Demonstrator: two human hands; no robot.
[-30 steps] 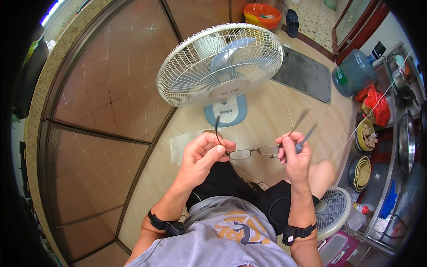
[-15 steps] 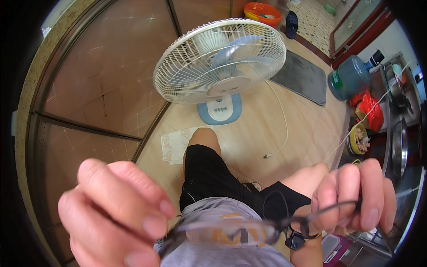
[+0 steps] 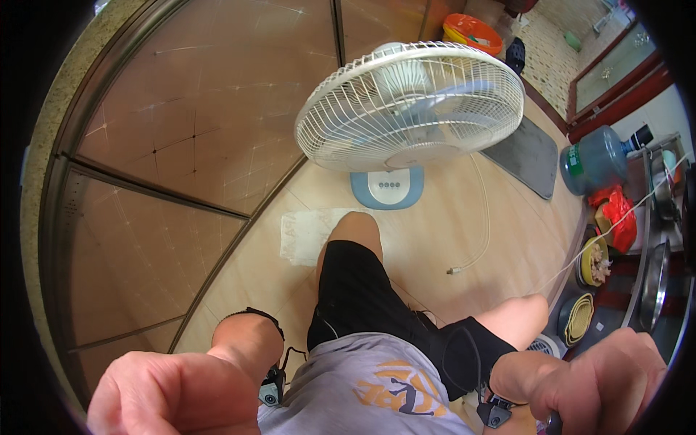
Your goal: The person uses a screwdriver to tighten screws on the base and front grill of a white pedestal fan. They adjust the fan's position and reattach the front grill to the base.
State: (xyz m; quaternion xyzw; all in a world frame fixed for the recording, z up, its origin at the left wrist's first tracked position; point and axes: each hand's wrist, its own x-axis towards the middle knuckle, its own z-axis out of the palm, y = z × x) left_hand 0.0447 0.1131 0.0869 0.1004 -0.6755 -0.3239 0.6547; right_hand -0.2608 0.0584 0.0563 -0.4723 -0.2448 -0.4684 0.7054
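My left hand (image 3: pixel 163 395) is raised close to the camera at the lower left, its fingers curled in and partly cut off by the lower edge. At the lower right my right hand (image 3: pixel 605 380) is closed. A small dark end of the eyeglasses (image 3: pixel 554 423) shows beside its fingers. The frame and lenses lie out of view, so the left hand's grip on them is hidden. Each wrist carries a strapped small dark device. Between my arms are my grey shirt (image 3: pixel 319 370) and black shorts (image 3: pixel 355 290).
A white fan (image 3: pixel 409 109) on a blue base (image 3: pixel 388 190) stands ahead, its cord trailing over the tiles. Brown sliding panels (image 3: pixel 196 109) line the left. On the right are a blue water jug (image 3: pixel 594 161), a red bag (image 3: pixel 620 217), and a rack with pans.
My hands have come nearer and lower, carrying the eyeglasses almost wholly out of view. The view has shifted, so the fan appears farther right.
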